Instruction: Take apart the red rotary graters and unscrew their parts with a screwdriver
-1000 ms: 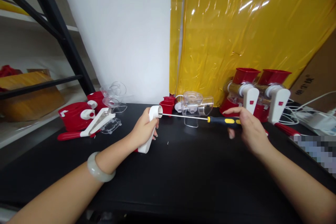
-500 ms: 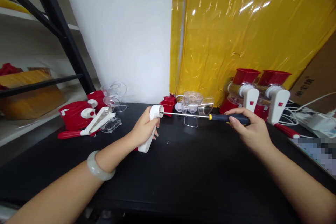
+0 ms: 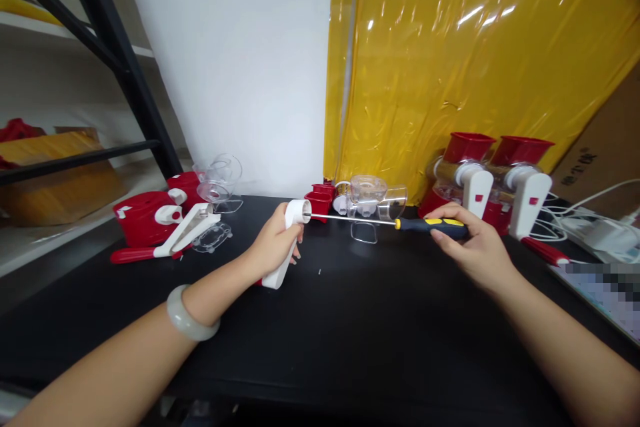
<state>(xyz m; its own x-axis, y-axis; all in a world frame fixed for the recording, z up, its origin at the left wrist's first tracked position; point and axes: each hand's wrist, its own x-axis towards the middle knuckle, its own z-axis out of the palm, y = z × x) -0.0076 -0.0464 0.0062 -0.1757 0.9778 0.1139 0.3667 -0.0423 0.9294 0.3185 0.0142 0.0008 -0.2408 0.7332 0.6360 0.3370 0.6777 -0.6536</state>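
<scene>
My left hand is closed around a white crank handle, its round hollow end facing right. A bit of red shows at the handle's lower end. In my right hand is a screwdriver with a dark blue and yellow grip, held by the fingers and thumb. Its long metal shaft runs left, and the tip is inside the opening of the white end; what it touches in there is hidden. A tiny screw-like piece lies on the black table below the shaft.
Red base parts with another white crank stand at left, near clear plastic parts. Behind my hands are red trays and a clear housing. Two assembled red-and-white machines and white cables are at right.
The screwdriver's grip has turned, so more yellow shows, and it has shifted slightly left with my right hand. My left hand holds the white handle in nearly the same place.
</scene>
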